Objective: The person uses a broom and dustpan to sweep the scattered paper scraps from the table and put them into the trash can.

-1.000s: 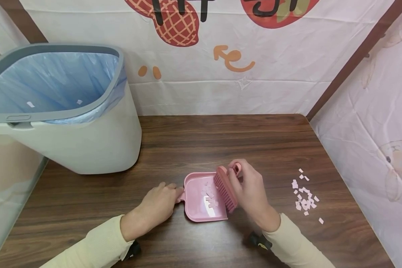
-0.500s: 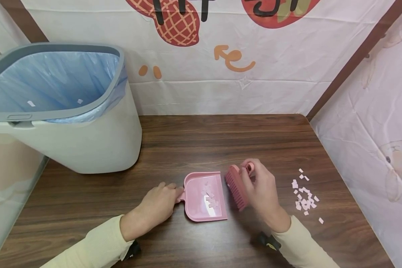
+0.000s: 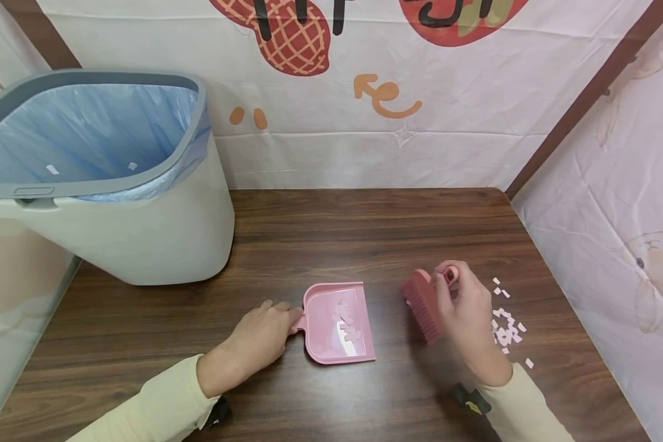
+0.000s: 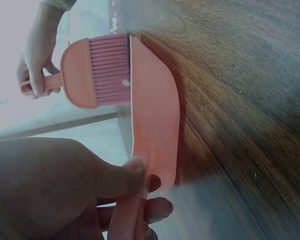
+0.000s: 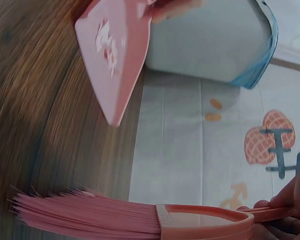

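My left hand [image 3: 259,336] grips the handle of a pink dustpan [image 3: 323,353], thumb on top and fingers underneath in the left wrist view. The pan lies on the table with its wide lip facing right, and several small paper scraps [image 3: 347,319] are in it. My right hand [image 3: 466,313] holds a pink hand brush [image 3: 422,304] by its handle, to the right of the pan and apart from it. One white scrap [image 4: 126,83] clings to the bristles. Just beyond my right hand lies a pile of paper scraps [image 3: 506,331], partly hidden by it.
A tall grey bin [image 3: 160,239] with a blue liner [image 3: 116,123] stands at the back left; two scraps stick to the liner. The wooden table [image 3: 337,233] meets a printed white cloth [image 3: 309,159] at the back, and another cloth hangs on the right.
The brush and my right hand have moved from over the dustpan's lip rightward, toward the pile of scraps. My left hand and the dustpan have stayed in place.
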`<state>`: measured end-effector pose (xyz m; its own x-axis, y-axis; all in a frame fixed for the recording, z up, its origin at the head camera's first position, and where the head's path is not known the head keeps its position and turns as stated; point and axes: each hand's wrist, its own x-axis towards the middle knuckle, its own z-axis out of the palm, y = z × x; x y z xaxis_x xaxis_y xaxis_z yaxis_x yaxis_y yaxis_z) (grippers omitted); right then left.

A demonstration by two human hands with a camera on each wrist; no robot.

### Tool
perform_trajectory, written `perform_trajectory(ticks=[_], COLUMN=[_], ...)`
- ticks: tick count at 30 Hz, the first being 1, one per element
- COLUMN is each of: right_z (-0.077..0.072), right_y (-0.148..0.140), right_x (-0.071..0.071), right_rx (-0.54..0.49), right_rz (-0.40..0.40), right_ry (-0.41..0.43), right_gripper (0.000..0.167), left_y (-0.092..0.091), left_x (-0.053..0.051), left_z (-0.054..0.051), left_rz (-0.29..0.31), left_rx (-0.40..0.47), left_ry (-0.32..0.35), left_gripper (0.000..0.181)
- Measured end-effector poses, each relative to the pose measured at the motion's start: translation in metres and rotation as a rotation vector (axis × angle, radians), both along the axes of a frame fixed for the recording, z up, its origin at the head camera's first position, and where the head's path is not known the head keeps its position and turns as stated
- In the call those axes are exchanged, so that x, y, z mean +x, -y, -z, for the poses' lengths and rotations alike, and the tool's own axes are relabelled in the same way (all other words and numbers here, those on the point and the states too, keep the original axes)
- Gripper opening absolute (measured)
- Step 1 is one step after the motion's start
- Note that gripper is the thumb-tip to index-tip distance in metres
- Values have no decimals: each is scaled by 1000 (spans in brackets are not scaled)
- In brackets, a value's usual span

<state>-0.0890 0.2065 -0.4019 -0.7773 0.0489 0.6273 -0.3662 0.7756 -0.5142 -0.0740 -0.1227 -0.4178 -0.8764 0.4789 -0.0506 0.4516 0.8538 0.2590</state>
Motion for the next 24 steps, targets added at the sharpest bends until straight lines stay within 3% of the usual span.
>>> perform_trajectory(ticks=[16,24], right_z=[-2,-2], right_y=[-46,-50], right_x=[7,7], right_rx=[8,6], right_rz=[176,195], right_ry=[36,47], right_gripper=[9,9], left_y=[4,7], left_x=[0,1], left_z=[2,9], left_rz=[6,6], left_rx=[31,48], left_ry=[-5,-38], left_gripper=[20,21])
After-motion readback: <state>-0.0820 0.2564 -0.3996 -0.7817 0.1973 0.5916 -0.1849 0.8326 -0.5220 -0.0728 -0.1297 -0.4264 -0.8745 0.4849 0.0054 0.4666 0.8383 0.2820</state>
